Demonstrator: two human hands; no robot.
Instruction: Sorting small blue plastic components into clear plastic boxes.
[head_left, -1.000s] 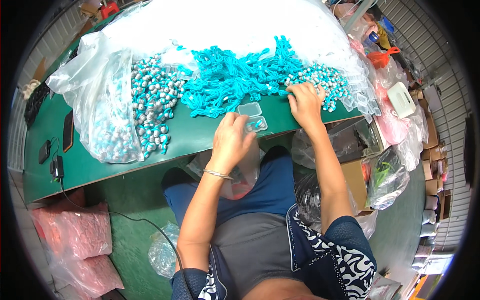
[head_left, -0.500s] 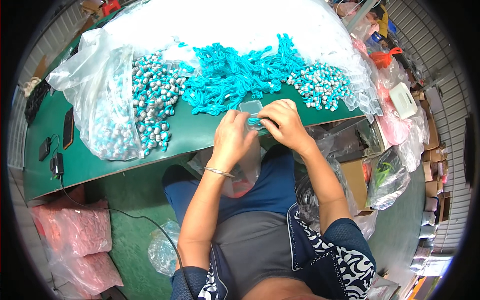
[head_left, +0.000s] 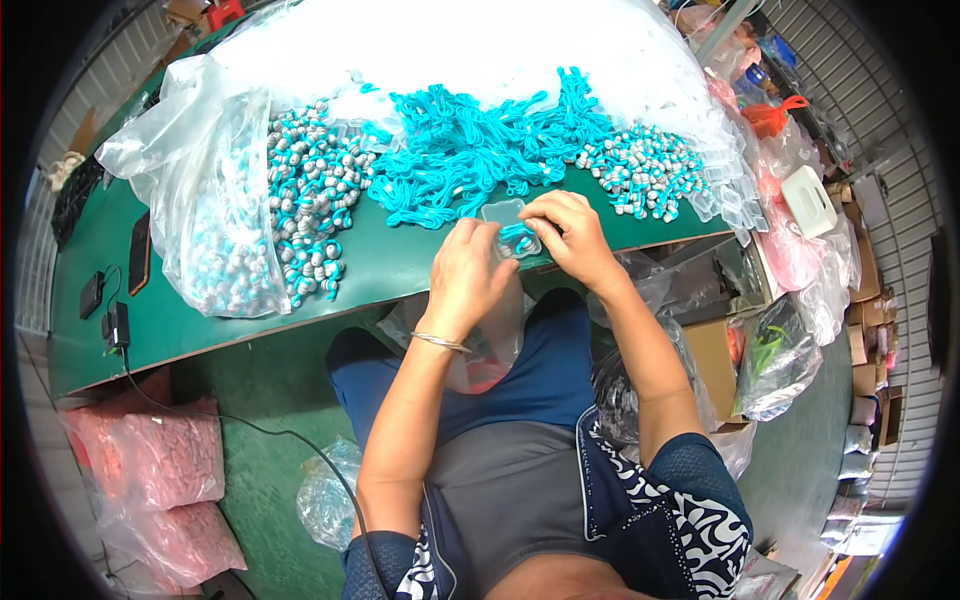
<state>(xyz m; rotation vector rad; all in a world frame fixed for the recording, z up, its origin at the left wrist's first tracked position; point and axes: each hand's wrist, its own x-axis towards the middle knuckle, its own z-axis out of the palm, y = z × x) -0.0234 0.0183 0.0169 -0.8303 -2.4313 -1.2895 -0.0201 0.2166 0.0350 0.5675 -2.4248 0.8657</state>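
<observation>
Table (head_left: 390, 262): green, across the front.
Bag (head_left: 205, 190): clear plastic, on the table's left.
Cords (head_left: 470, 160): blue, heaped mid-table.
Left hand (head_left: 465, 265): half-curled at the box's (head_left: 503, 213) left; cannot tell if gripping.
Right hand (head_left: 572, 238): fingertips pinched over its right edge; hold unclear.
Box: clear, lid open, between both hands, blue pieces (head_left: 516, 236) inside.

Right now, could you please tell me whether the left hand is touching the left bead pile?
Apart: the head view plainly shows green tabletop between the left hand and the left bead pile.
</observation>
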